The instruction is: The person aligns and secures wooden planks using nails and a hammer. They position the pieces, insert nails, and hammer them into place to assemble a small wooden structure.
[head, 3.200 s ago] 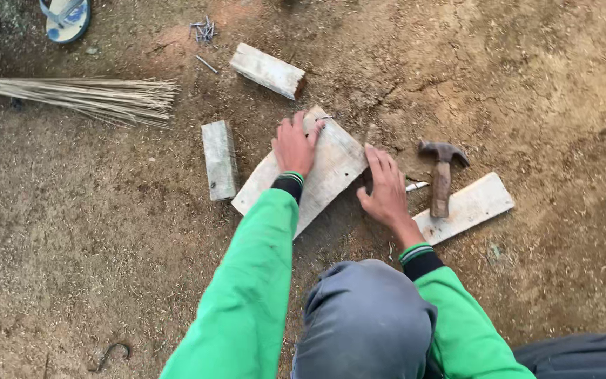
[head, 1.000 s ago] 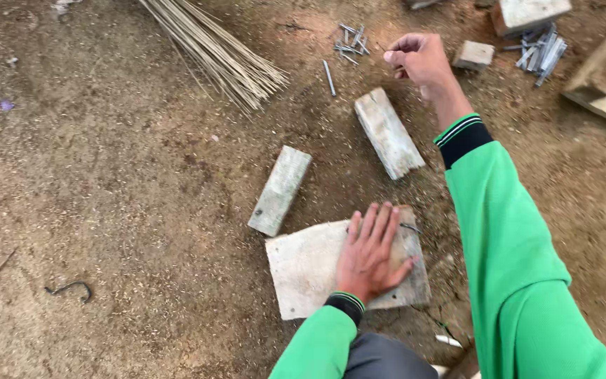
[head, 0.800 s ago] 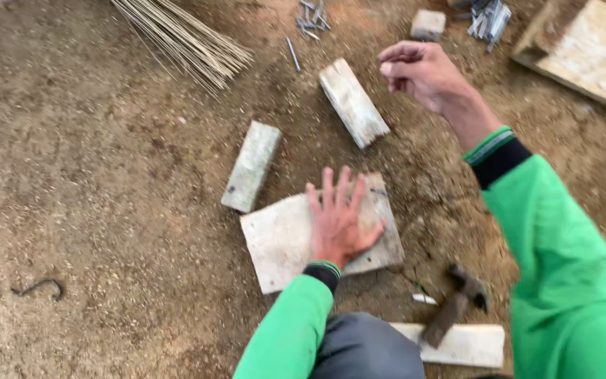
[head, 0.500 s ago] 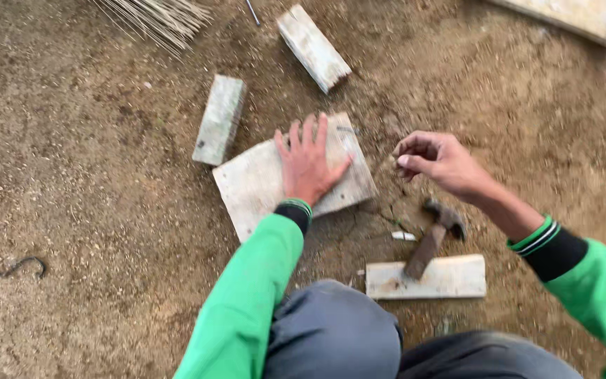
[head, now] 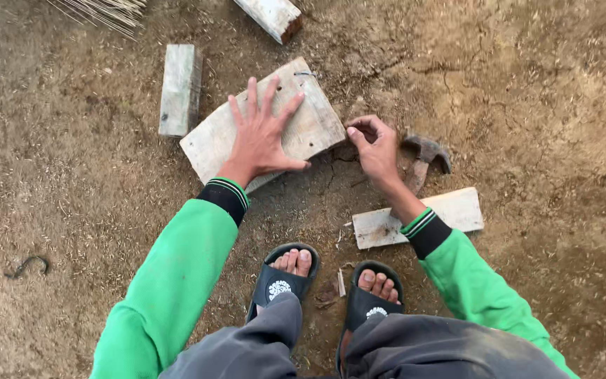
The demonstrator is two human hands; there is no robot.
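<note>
My left hand [head: 261,137] lies spread flat on the board [head: 264,123] on the dirt ground [head: 71,175]. My right hand [head: 374,147] curls its fingertips together just off the board's right corner, beside the hammer [head: 422,158]; what it pinches I cannot tell. If I press unevenly, the board could skid on the loose soil, and whatever small thing I pinch could drop and vanish.

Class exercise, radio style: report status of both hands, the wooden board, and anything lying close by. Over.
Left hand flat, fingers spread on wooden board. Right hand curled beside board's edge, contents unclear. Hammer just behind right hand, resting on plank.

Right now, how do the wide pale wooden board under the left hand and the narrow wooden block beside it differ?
The wide pale wooden board is broad, flat and lies skewed, with the left hand spread on it. The narrow wooden block is slim, lies lengthwise and is untouched. Both are weathered wood on dirt.
</note>
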